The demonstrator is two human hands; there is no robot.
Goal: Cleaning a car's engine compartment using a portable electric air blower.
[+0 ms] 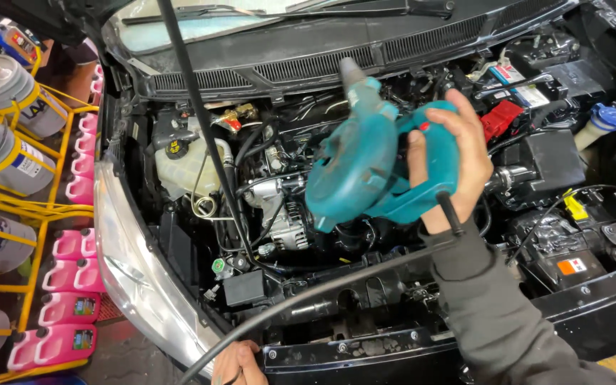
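Right hand (458,160) clamped on teal blower (365,167) above the alternator (286,221); left hand (237,363) closed on its cord (322,289); keep cord clear, nozzle aimed down.

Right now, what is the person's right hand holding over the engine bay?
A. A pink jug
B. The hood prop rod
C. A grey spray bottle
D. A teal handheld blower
D: the right hand grips the handle of the teal handheld blower, whose nozzle points toward the windshield side of the engine bay.
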